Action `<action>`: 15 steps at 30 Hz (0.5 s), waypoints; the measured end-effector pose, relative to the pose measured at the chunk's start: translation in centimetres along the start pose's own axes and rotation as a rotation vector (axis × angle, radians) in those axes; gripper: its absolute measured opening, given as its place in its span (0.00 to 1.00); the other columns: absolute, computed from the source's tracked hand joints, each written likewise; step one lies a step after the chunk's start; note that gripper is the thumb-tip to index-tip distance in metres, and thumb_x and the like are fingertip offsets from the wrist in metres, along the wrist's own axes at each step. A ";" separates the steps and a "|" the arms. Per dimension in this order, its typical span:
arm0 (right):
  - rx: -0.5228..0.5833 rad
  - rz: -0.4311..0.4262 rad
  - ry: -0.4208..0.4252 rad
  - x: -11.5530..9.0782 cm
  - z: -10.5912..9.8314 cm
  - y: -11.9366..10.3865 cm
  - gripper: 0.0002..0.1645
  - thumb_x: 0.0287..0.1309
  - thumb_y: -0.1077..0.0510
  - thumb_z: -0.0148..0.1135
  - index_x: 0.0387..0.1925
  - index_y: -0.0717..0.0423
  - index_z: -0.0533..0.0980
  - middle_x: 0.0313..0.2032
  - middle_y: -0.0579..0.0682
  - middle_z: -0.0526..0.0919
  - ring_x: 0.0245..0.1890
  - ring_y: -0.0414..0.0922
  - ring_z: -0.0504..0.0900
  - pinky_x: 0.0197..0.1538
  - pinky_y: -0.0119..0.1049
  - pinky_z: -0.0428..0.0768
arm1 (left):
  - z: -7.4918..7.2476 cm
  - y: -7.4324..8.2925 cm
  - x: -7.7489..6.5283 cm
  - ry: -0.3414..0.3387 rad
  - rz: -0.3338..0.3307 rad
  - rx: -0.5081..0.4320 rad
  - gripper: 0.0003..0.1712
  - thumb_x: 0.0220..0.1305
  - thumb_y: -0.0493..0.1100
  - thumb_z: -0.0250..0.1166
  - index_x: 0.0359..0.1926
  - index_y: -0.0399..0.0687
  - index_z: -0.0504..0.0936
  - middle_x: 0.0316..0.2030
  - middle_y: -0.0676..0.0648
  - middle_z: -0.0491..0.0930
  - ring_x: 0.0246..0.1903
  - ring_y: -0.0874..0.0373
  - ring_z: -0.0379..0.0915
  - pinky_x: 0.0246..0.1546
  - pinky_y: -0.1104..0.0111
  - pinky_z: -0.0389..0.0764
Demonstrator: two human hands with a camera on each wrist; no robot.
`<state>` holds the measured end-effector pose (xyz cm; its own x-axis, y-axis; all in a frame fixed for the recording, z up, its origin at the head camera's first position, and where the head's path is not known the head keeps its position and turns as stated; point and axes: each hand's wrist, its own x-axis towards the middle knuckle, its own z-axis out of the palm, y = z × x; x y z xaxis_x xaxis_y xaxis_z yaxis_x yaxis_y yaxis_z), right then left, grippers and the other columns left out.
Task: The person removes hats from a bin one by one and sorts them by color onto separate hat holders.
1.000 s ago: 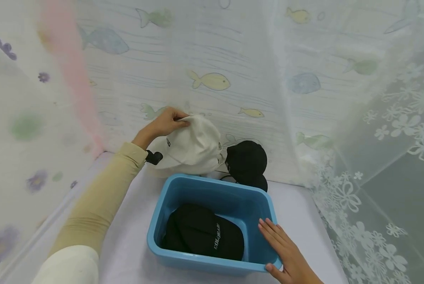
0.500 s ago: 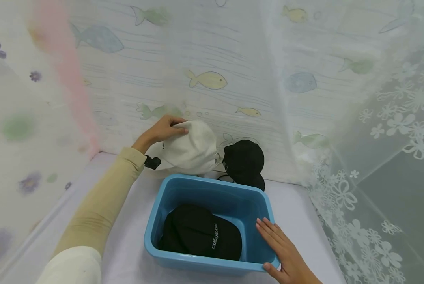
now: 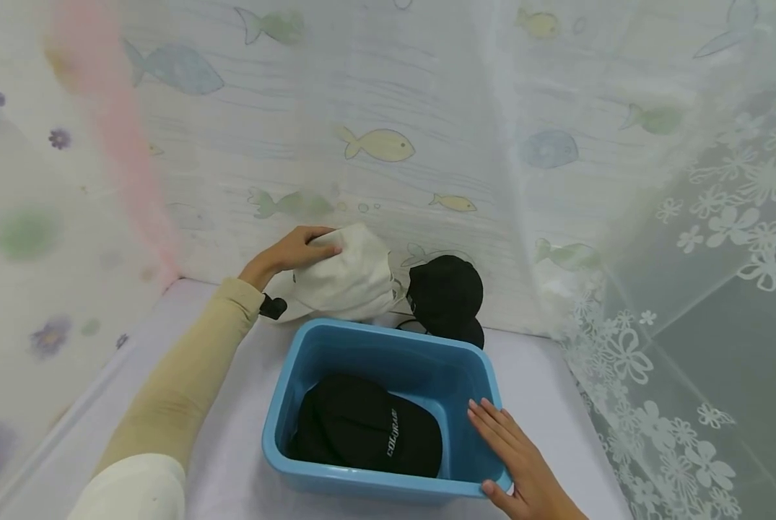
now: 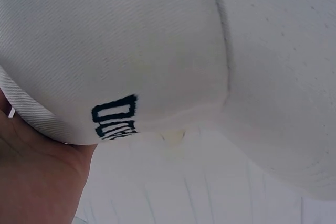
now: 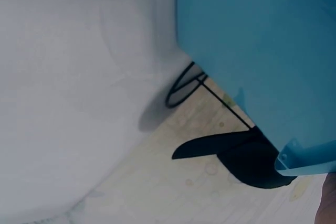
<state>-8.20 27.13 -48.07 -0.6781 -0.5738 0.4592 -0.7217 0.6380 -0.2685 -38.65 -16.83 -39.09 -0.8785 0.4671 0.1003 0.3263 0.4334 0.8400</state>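
At the back left, a white cap stands against the patterned curtain. My left hand grips its crown from the left, thumb on the near side and the other fingers hidden behind the fabric. Dark stitched lettering shows on the cap in the left wrist view. My right hand rests on the right rim of a blue plastic bin, fingers straight and thumb at the front corner. A black cap with pale lettering on its brim lies inside the bin.
Behind the bin, another black cap sits on a thin black wire stand. A white cloth covers the surface beneath. Fish-printed curtain hangs close behind, with a lace-flowered sheer curtain at the right.
My left hand has moved down a little, and the white cap's crown has sunk with it. My right hand stays on the bin rim; the caps in and behind the bin have not moved.
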 end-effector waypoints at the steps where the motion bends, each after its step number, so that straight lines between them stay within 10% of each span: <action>1: 0.000 -0.002 0.002 0.0 0.0 0.0 0.43 0.66 0.44 0.60 0.75 0.61 0.62 0.75 0.55 0.64 0.78 0.51 0.56 0.79 0.30 0.43 | 0.0 -0.1 0.0 -0.005 0.003 0.001 0.37 0.73 0.56 0.63 0.75 0.47 0.67 0.75 0.38 0.62 0.72 0.39 0.60 0.68 0.43 0.68; 6: 0.005 0.000 0.011 0.0 0.0 0.0 0.42 0.69 0.43 0.57 0.75 0.62 0.63 0.75 0.55 0.65 0.78 0.52 0.57 0.79 0.30 0.43 | 0.5 -0.2 -0.1 -0.005 0.027 0.006 0.37 0.75 0.54 0.60 0.77 0.45 0.62 0.76 0.36 0.59 0.74 0.37 0.56 0.70 0.40 0.64; 15: 0.013 -0.001 0.012 0.0 0.1 0.0 0.42 0.69 0.43 0.57 0.75 0.62 0.63 0.75 0.55 0.65 0.79 0.51 0.55 0.79 0.30 0.41 | 1.3 1.0 -2.3 0.229 0.070 -0.127 0.33 0.71 0.46 0.66 0.72 0.39 0.69 0.73 0.35 0.64 0.73 0.38 0.58 0.70 0.43 0.65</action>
<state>-8.21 27.05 -48.17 -0.6758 -0.5681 0.4697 -0.7241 0.6308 -0.2788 -35.80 -16.44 -39.15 -0.9160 0.3000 0.2664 0.3555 0.2988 0.8856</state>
